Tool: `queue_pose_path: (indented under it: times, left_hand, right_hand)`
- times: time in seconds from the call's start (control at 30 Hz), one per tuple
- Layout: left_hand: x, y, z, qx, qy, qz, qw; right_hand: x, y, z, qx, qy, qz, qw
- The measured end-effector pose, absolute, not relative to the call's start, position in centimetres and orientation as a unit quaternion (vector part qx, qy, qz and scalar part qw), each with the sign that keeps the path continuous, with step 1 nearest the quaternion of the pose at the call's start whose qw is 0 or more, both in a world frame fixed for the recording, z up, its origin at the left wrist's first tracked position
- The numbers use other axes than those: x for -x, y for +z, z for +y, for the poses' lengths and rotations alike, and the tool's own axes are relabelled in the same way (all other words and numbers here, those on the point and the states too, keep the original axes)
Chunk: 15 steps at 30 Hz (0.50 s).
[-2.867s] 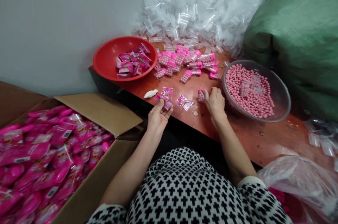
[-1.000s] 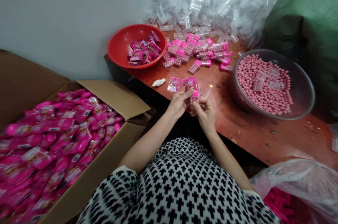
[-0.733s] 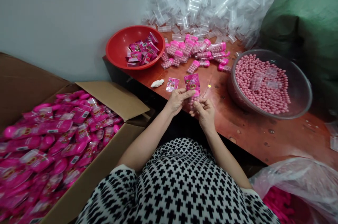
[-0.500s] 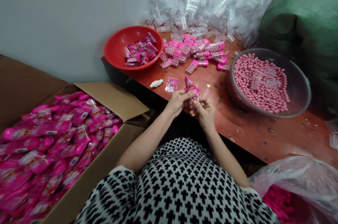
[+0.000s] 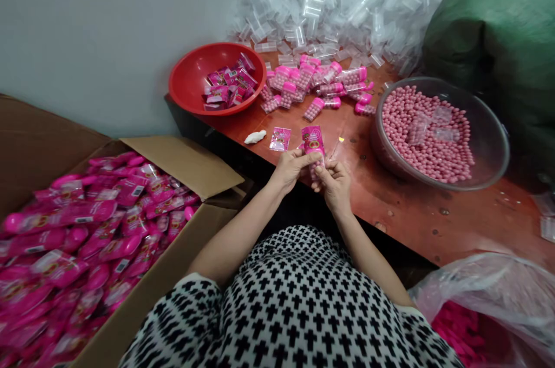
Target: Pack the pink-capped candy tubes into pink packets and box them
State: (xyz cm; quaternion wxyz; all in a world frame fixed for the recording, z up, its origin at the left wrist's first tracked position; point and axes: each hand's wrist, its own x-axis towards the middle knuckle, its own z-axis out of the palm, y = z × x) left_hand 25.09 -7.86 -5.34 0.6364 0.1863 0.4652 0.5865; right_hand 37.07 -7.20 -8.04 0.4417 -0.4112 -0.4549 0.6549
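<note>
Over the table's front edge, my left hand (image 5: 289, 171) and my right hand (image 5: 337, 184) pinch one small clear candy bottle (image 5: 316, 168) filled with pink balls. Around its upper part is a glossy pink printed wrapper (image 5: 313, 136), its flat end standing out above my fingers. My left thumb presses across the bottle, and my right thumb and fingers grip its lower end. Just left of the hands lies another pink printed sachet (image 5: 280, 139), with a crumpled white scrap (image 5: 255, 137) beside it. Several filled bottles with pink caps (image 5: 314, 109) lie beyond my hands.
A red bowl (image 5: 182, 90) holds pink sachets. At right, a grey bowl (image 5: 494, 154) contains pink candy balls. Empty clear tubes (image 5: 312, 9) are heaped behind. At left stands a cardboard box (image 5: 182, 169) full of wrapped pink bottles; a plastic bag (image 5: 498, 281) sits lower right.
The wrapper's upper end, folded to a slanted point before, now stands flat and squared with its printed face showing. Both hands keep nearly the same place and grip.
</note>
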Motion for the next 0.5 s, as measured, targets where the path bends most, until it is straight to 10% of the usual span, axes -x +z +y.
queue_pose_path:
  times: [0.5]
  left_hand:
    - [-25.6, -5.1, -9.4, -0.102, 0.644, 0.455, 0.606]
  right_hand:
    - [-37.3, -8.1, -7.1, 0.353, 0.731, -0.408, 0.418]
